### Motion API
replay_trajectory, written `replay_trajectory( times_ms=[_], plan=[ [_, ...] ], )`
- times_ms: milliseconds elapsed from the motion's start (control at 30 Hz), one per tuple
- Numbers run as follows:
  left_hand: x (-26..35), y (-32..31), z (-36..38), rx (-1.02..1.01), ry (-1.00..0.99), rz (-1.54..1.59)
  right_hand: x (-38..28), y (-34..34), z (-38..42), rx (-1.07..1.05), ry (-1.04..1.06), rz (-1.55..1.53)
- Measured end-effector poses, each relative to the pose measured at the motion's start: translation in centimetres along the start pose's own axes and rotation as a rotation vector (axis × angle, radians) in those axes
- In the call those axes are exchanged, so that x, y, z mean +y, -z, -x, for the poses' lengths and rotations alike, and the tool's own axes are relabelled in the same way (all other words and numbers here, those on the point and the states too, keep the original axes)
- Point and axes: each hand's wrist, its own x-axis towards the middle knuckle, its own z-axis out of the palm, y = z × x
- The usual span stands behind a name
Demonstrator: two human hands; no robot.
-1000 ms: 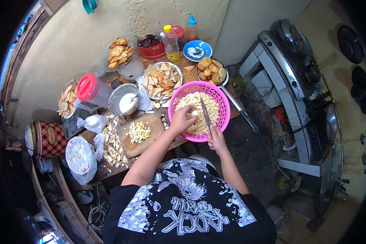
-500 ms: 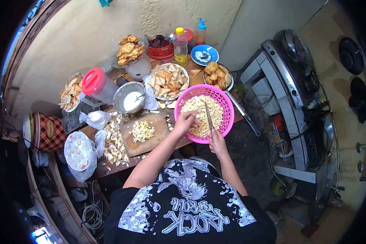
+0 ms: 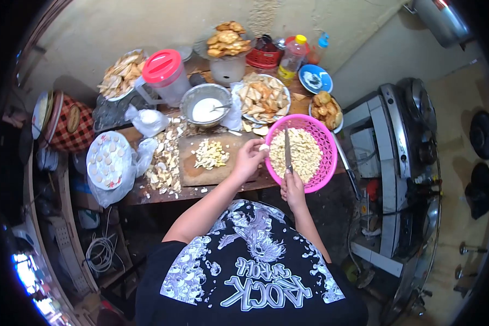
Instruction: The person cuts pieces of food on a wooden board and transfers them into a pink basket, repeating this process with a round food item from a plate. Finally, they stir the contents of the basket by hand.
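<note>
My right hand (image 3: 292, 189) is closed around the handle of a knife (image 3: 288, 149), its blade pointing away from me over a pink plastic basket (image 3: 330, 155). Small pale chopped pieces (image 3: 304, 157) fill much of the basket's bottom. At the basket's left rim, my left hand (image 3: 248, 161) pinches a small whitish piece (image 3: 264, 147) between its fingertips. Left of that hand, a wooden cutting board (image 3: 193, 175) carries a heap of pale yellow chunks (image 3: 209, 155). Peelings or scraps (image 3: 164, 168) lie spread along the board's left side.
Behind the board stand a metal pot of white batter (image 3: 206, 111), a red-lidded pitcher (image 3: 165, 76) and a plate of folded triangular pastries (image 3: 263, 98). Fried food (image 3: 326, 108) sits behind the basket. A plate with small discs (image 3: 108, 160) is at left, a stove (image 3: 396, 130) at right.
My view has turned, so the table appears shifted right. My left hand has drawn back from over the basket to its left rim, still pinching a piece. The knife stays over the basket.
</note>
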Motion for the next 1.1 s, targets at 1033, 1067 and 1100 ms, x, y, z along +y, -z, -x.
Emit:
replay_trajectory(
  times_ms=[1033,1067,1100],
  plan=[
    [-1.2,19.0,8.0,0.532,-0.339,-1.118,6.0,-14.0,-2.1,-0.417,0.173,1.069],
    [-1.4,19.1,8.0,0.529,-0.317,-1.100,5.8,-14.0,-1.8,-0.415,0.172,1.066],
    [-1.6,19.2,8.0,0.525,-0.296,-1.083,5.7,-14.1,-1.7,-0.413,0.171,1.063]
  ],
)
